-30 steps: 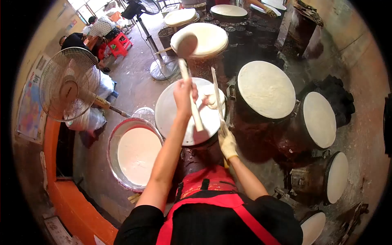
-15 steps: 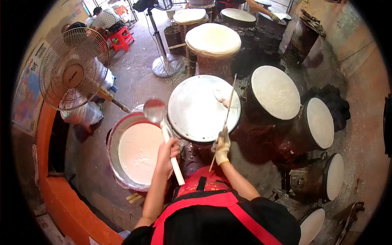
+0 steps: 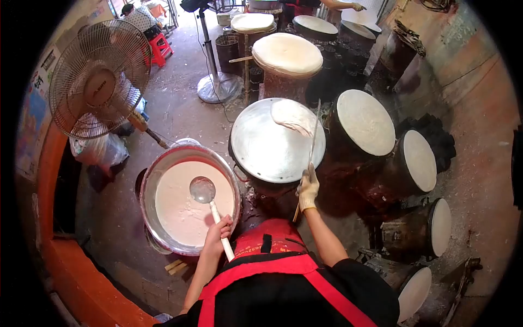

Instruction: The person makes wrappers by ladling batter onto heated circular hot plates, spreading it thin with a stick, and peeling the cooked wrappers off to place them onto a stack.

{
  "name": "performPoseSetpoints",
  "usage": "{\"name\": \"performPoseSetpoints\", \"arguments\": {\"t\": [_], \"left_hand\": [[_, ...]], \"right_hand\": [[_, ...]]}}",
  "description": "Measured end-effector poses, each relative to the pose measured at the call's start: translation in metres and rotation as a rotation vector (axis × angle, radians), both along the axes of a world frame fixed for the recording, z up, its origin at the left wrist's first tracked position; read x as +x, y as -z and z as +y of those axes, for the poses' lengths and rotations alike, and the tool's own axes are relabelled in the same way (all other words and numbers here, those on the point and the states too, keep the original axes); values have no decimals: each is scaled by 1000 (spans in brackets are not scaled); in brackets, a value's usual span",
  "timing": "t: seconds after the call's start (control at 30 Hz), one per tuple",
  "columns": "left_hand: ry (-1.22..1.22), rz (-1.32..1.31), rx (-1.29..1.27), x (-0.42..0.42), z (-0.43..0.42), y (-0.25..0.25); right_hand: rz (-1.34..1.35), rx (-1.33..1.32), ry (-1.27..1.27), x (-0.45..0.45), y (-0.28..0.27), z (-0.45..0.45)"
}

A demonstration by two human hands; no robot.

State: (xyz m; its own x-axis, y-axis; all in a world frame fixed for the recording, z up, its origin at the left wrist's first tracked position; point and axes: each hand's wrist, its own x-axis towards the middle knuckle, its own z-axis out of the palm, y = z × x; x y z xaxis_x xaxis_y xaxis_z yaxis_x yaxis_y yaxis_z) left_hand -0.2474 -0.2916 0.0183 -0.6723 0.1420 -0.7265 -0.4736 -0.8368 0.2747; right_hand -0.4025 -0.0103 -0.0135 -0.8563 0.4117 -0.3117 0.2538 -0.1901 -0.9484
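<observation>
We have our left hand (image 3: 218,230) to the near left of the round griddle (image 3: 261,150), its bare fingers clenched round the pale handle of a ladle (image 3: 202,189). The ladle's round bowl lies over the pinkish-white batter (image 3: 180,220) in the big metal pot (image 3: 146,207), which stands to the griddle's near left; we cannot tell whether the bowl touches the batter. Our right hand (image 3: 308,191), in a pale glove, is just beside the griddle's near right edge, its fingers closed round a long thin stick (image 3: 314,136) that points away from us over the griddle's right side. A soft white lump of dough (image 3: 291,115) lies on the griddle towards its far edge, near the stick. Right of the griddle we see a drum topped with a white round (image 3: 365,122), with more such drums curving towards us. Beyond the griddle is a stack of pale round sheets (image 3: 287,52), and to its far left a fan (image 3: 99,87). Well beyond the griddle, another person's hand (image 3: 358,6) reaches out near more round tops.
</observation>
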Motion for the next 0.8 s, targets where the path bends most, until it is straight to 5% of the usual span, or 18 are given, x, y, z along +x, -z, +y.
{"name": "performPoseSetpoints", "arguments": {"t": [0.2, 0.43, 0.67, 0.73, 0.8], "left_hand": [[-50, -17, 190, 8, 7, 7], [8, -86, -128, 10, 15, 6], [-33, -138, -169, 16, 22, 2], [-72, -137, -189, 18, 27, 5], [-89, -105, -210, 19, 33, 6]], "right_hand": [[86, 60, -240, -59, 48, -7], [-133, -92, -582, -37, -72, -19], [-72, -30, -182, -45, -13, 39], [33, 126, -423, -65, -5, 29], [8, -85, -554, -74, -11, 18]]}}
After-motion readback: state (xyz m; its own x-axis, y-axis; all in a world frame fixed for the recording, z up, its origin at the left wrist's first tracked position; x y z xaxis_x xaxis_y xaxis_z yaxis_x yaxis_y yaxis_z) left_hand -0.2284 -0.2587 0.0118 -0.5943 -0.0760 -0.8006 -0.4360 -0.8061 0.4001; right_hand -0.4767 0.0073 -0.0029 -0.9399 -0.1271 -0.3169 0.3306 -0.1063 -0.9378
